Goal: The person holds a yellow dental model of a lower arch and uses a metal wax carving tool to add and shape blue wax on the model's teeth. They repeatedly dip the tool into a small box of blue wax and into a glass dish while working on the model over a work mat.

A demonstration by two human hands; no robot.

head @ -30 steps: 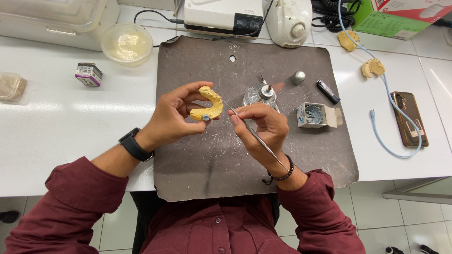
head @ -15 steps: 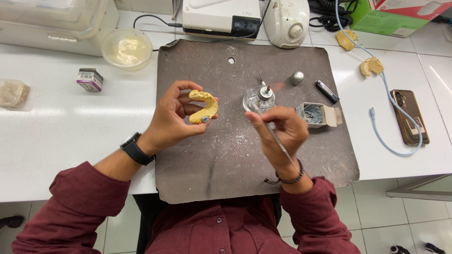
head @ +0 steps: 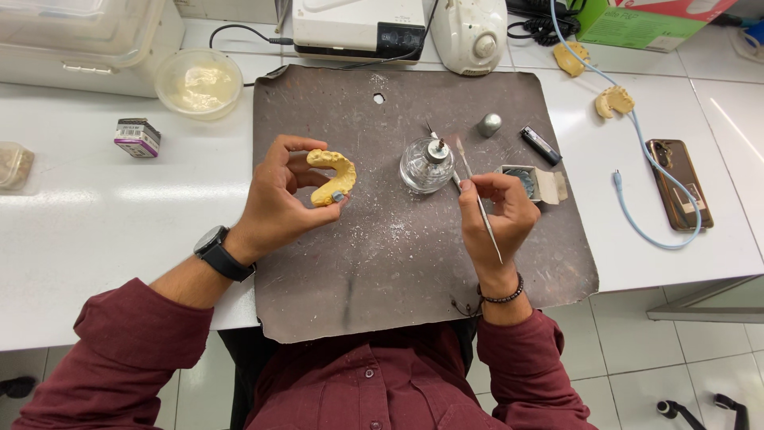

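My left hand (head: pixel 274 199) holds a yellow horseshoe-shaped dental cast (head: pixel 334 176) by its edges above the dark brown work mat (head: pixel 382 263). A small bluish spot shows on the cast's lower end. My right hand (head: pixel 495 215) grips a thin metal carving tool (head: pixel 476 195) like a pen. The tool's tip points up toward the wick of a small glass spirit lamp (head: pixel 427 165), which stands on the mat between my hands. A small open box of blue wax (head: pixel 532 182) lies just right of my right hand.
On the mat lie a metal cap (head: pixel 489 124) and a black lighter (head: pixel 540 146). A plastic bowl (head: pixel 198 82), a small box (head: pixel 136 137), a phone (head: pixel 677 183) with a blue cable (head: pixel 649 231), two more casts (head: pixel 614 100) and bench machines (head: pixel 358 28) surround it.
My right hand has drawn the tool away from the cast and moved right, bringing its tip up beside the spirit lamp. My left hand has tilted the cast and shifted slightly left.
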